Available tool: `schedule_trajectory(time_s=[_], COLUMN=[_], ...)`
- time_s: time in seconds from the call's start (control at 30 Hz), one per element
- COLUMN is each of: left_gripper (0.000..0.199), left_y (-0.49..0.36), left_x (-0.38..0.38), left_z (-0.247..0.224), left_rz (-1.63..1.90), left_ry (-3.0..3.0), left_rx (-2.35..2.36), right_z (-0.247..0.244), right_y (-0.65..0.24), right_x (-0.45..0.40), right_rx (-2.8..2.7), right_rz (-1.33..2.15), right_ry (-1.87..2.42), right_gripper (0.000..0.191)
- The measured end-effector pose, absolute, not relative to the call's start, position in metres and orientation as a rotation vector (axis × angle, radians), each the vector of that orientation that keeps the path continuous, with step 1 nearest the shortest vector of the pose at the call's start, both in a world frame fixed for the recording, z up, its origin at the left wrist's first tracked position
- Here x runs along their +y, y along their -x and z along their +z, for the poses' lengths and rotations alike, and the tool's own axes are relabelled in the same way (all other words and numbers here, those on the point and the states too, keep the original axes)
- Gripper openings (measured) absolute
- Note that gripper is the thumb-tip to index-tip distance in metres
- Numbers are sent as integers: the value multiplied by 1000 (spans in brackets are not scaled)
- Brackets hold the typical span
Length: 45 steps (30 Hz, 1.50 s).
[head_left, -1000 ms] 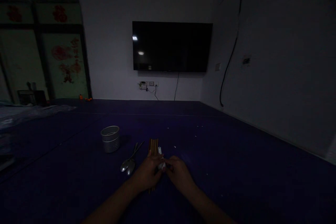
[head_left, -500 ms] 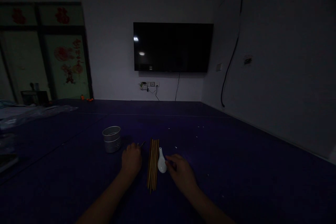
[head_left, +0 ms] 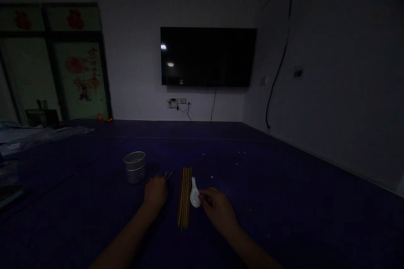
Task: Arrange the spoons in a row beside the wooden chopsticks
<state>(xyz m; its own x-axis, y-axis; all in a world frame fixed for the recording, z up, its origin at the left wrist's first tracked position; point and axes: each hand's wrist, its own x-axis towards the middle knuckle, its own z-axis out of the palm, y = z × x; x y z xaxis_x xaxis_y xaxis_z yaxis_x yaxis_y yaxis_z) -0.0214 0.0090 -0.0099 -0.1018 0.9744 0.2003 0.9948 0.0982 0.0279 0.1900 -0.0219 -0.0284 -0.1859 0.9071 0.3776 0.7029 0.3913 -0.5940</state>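
In the head view, several wooden chopsticks (head_left: 184,197) lie side by side on the dark blue surface. Against their right side rests a white soup spoon (head_left: 195,199), bowl towards me. My right hand (head_left: 219,212) is closed, thumb and fingertips pinched at the right edge of the spoon's bowl. Left of the chopsticks, my left hand (head_left: 155,193) is closed low on the surface; thin rod-like tips (head_left: 170,175) stick out beyond its fingers, their kind too dark to tell. A grey metal cup (head_left: 135,168) stands upright just beyond that hand.
Small white scraps (head_left: 211,177) are scattered on the blue surface (head_left: 284,185). Clear plastic sheeting (head_left: 47,135) lies at the far left, with a dark flat object (head_left: 9,193) nearer. A television (head_left: 208,56) hangs on the back wall.
My left hand has shifted slightly left and towards me, away from the chopsticks, and more of the thin tips shows. My right hand stays at the spoon, almost unmoved.
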Motion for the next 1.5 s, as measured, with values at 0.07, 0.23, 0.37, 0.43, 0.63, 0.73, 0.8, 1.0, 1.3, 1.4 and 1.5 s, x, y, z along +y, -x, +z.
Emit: schedule_trajectory(time_s=[0.07,0.23,0.37,0.43,0.63,0.73,0.8,1.0,1.3,1.4,1.5], left_gripper=[31,34,37,38,41,44,45,42,48,46,39], left_y=[21,21,21,21,15,6,-1,-21,-37,-40,-37], left_x=[10,9,7,6,4,2,-1,-12,-20,-25,-29], left_z=[-11,-10,-8,-5,-1,-8,-16,-37,-38,-38,-36], left_rz=[-229,-217,-216,-224,-473,-677,-804,-1132,-1448,-1447,-1424], left_ry=[2017,2031,2041,2041,2032,2120,2229,2402,2434,2518,2537], left_rx=[-2228,-2206,-2179,-2163,-2028,-1879,-1705,-898,-688,-721,-797], right_z=[-28,-30,-30,-30,-31,-29,-27,-25,-21,-21,-23], right_y=[-190,-191,-190,-190,-189,-188,-187,-181,-178,-183,-191], right_x=[-22,-21,-21,-21,-23,-24,-25,-28,-30,-21,-10], right_rx=[-1964,-1962,-1962,-1961,-1869,-1817,-1820,-1747,-1423,-1301,-1178], right_rz=[385,393,364,356,359,356,378,538,808,874,955], right_ry=[1377,1360,1361,1357,1320,1270,1235,1071,956,958,967], right_gripper=[27,27,26,26,28,30,33,47,54,55,57])
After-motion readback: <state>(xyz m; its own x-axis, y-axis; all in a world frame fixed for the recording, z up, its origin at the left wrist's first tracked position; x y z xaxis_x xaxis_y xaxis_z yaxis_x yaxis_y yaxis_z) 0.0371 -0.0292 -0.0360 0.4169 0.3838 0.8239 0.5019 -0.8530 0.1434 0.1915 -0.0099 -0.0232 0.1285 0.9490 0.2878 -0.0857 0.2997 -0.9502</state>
